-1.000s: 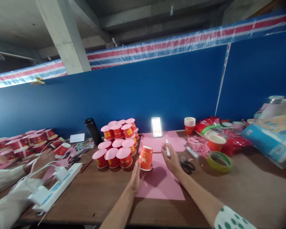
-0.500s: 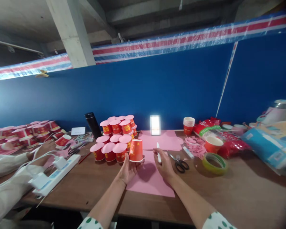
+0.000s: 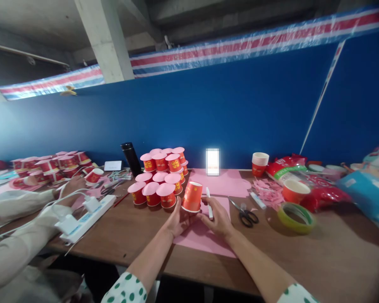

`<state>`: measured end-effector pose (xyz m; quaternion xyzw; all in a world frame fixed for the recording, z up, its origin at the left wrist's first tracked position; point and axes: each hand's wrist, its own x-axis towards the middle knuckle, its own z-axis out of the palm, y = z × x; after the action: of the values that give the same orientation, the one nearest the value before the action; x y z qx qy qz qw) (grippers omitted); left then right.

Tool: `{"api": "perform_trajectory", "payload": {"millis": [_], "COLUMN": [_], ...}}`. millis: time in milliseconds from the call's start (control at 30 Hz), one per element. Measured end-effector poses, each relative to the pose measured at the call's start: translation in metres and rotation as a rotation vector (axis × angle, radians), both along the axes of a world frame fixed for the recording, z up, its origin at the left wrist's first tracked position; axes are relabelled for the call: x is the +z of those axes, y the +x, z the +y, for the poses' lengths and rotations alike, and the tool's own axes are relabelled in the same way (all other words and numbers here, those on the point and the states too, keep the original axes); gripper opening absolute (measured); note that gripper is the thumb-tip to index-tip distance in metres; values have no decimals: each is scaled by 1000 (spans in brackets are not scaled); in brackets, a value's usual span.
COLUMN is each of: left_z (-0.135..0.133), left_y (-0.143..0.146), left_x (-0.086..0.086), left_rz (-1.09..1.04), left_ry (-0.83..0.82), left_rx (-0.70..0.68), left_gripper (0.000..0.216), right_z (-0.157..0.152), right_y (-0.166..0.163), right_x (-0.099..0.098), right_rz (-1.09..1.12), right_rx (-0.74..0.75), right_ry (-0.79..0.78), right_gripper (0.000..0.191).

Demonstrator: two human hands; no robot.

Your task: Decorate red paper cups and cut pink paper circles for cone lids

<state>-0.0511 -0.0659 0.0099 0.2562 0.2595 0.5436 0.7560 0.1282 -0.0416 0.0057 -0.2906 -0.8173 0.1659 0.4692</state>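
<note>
A red paper cup (image 3: 192, 197), turned upside down and slightly tilted, is held in my left hand (image 3: 180, 219) above the pink paper sheet (image 3: 205, 240). Close on its right, my right hand (image 3: 219, 218) grips a slim white pen (image 3: 209, 204), pointing upward. The fingertips of that hand are at the cup's lower right edge; whether they touch it I cannot tell. To the left of the cup stand stacked red cups topped with pink paper discs (image 3: 151, 188). Black-handled scissors (image 3: 248, 218) lie to the right of my right hand.
Clear tape (image 3: 296, 217), an orange-red cup (image 3: 296, 192), pink paper scraps (image 3: 268, 191) and a cup stack (image 3: 260, 164) are on the right. On the left are a power strip (image 3: 85, 227), a black bottle (image 3: 131, 158) and a co-worker's arms (image 3: 22, 227). A blue partition (image 3: 224, 109) rises behind.
My right hand with the pen has come up against or close to the cup's right side. The cup leans more to the right now. The whole view has shifted slightly.
</note>
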Motion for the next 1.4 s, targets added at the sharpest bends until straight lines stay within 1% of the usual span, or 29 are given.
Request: {"api": "perform_trajectory", "payload": {"millis": [200, 300, 400, 533, 667, 800, 900, 1067, 1300, 1400], "left_z": [2, 2, 2, 1, 1, 1, 2, 4, 1, -1], "left_y": [2, 2, 3, 5, 7, 7, 6, 5, 7, 7], "left_x": [-2, -3, -3, -3, -3, -4, -7, -10, -6, -5], "left_rz": [64, 61, 50, 51, 87, 106, 95, 83, 96, 94], "left_ry": [-15, 0, 4, 1, 49, 69, 82, 98, 131, 170], "left_rx": [-4, -34, -36, 17, 70, 135, 165, 162, 135, 119], "left_gripper": [68, 71, 69, 59, 49, 35, 30, 30, 35, 36], "right_z": [3, 2, 0, -2, -2, -1, -1, -2, -2, -3], "right_y": [1, 1, 1, 1, 1, 1, 1, 1, 1, 1], "right_x": [-5, -4, -1, 0, 0, -1, 0, 0, 0, 1], "right_rz": [17, 12, 11, 18, 24, 26, 16, 12, -16, -17], "right_rx": [-10, -23, -23, -40, -41, -52, -56, -51, -49, -58], "right_ry": [-12, -29, -39, -43, -54, -16, -2, -12, -25, -32], "right_gripper": [40, 40, 39, 36, 34, 35, 35, 35, 36, 35]}}
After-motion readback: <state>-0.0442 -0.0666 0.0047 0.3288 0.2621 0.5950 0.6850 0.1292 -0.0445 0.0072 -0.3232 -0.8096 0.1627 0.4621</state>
